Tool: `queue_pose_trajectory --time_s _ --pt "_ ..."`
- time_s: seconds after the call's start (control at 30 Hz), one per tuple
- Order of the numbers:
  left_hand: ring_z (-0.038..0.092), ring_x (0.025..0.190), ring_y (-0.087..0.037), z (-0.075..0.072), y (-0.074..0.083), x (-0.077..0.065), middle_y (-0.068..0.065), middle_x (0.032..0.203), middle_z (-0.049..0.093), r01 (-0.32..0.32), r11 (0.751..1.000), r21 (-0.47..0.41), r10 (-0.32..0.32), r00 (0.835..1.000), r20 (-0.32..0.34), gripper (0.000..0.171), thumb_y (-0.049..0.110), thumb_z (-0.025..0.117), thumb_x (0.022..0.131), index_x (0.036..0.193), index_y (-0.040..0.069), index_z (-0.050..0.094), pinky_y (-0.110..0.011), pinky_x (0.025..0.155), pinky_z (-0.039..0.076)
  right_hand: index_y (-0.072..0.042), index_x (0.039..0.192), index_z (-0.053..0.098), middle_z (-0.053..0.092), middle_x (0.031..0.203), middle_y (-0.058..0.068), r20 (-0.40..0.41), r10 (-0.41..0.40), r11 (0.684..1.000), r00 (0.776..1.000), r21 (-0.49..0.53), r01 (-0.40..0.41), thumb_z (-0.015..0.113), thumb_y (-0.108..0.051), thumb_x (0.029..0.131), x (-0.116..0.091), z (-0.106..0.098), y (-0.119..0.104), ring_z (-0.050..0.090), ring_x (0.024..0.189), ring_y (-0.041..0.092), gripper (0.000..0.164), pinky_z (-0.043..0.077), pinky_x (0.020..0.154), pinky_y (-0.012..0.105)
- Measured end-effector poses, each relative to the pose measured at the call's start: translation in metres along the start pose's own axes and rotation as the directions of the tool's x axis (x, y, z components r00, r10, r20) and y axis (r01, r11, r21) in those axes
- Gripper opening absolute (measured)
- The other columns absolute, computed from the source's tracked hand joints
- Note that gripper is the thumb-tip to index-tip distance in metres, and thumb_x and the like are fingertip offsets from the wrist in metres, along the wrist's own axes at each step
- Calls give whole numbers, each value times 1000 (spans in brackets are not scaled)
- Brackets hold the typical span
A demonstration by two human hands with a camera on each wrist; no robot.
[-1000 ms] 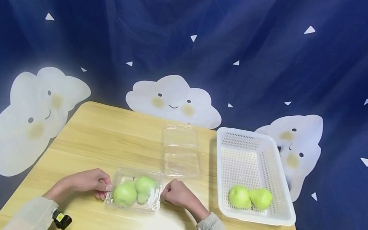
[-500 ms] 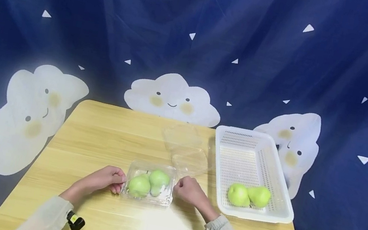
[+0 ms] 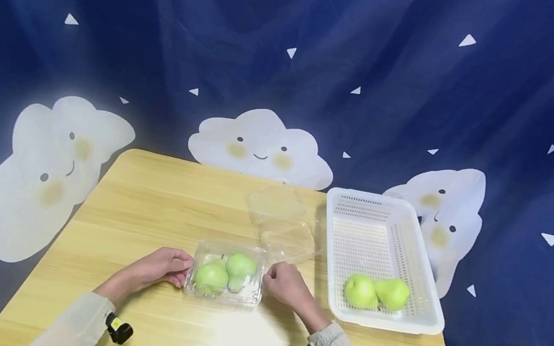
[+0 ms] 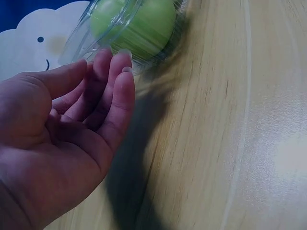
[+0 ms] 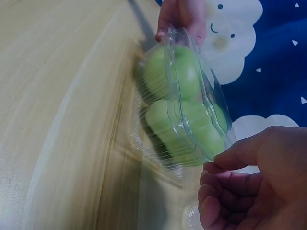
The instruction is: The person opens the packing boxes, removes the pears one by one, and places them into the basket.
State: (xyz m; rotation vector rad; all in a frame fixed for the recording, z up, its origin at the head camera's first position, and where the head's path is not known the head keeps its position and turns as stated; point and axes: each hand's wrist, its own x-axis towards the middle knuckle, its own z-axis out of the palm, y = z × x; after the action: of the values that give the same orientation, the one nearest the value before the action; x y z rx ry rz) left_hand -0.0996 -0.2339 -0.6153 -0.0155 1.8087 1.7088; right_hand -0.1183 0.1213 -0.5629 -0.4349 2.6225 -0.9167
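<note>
A clear plastic clamshell box (image 3: 222,297), its lid down, lies on the table with two green pears (image 3: 212,276) inside. At its left end my left hand (image 3: 161,268) holds the edge between thumb and fingertips; in the left wrist view the other fingers are loosely bent. My right hand (image 3: 290,290) pinches the rim at the opposite end with thumb and forefinger, seen best in the right wrist view, where the remaining fingers (image 5: 209,206) curl below. Just behind the box, an open clear plastic container (image 3: 289,238) lies on the table.
To the right stands a white perforated basket (image 3: 327,256) holding two green pears (image 3: 362,292). The wooden table (image 3: 156,195) ends at a dark blue curtain (image 3: 292,89) printed with clouds. Light glares off the wood near its front.
Both hands have shifted the box of pears to the right and slightly away. The open container behind has slid right and turned a little. The last half second shows almost no motion.
</note>
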Motion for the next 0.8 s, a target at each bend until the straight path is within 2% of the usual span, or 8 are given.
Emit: queue_pose_trajectory --time_s 0.13,0.37,0.47,0.67,0.8 --pt "68 81 -14 1 0 2 -8 96 69 7 1000 -5 -7 1000 -30 43 19 61 104 130 -15 54 -26 77 65 -21 55 43 33 48 -12 -13 -4 1000 1000 -6 4 56 -7 87 3 1 0 29 45 4 37 27 43 17" --pt "69 79 -14 2 -2 6 -9 94 70 7 997 -76 -12 998 -65 38 11 58 104 131 -16 52 -28 76 66 -14 62 59 49 54 -7 -42 25 1000 999 -6 -25 58 -9 90 7 1 -2 39 47 6 29 34 44 19" --pt "70 78 -14 1 -2 9 -9 94 70 8 994 -108 -16 997 -74 38 9 57 104 131 -17 50 -29 76 66 -11 64 62 50 54 -6 -56 14 1000 998 -10 -15 58 -8 92 10 -1 -2 39 47 6 29 35 44 19" --pt "71 78 -13 -1 -3 11 -8 92 71 -8 989 -150 -1 998 -61 37 7 57 103 130 -18 49 -28 78 67 -17 59 54 41 51 -9 -55 -7 1000 998 2 7 57 -7 95 15 -4 -3 33 45 4 37 29 43 15" --pt "72 81 -15 -3 -5 11 -8 93 71 -23 985 -169 15 999 -46 36 6 58 102 127 -18 50 -29 80 67 -16 56 48 38 50 -8 -96 -48 998 994 -53 43 57 -6 93 17 -5 -7 31 45 4 40 29 43 16"
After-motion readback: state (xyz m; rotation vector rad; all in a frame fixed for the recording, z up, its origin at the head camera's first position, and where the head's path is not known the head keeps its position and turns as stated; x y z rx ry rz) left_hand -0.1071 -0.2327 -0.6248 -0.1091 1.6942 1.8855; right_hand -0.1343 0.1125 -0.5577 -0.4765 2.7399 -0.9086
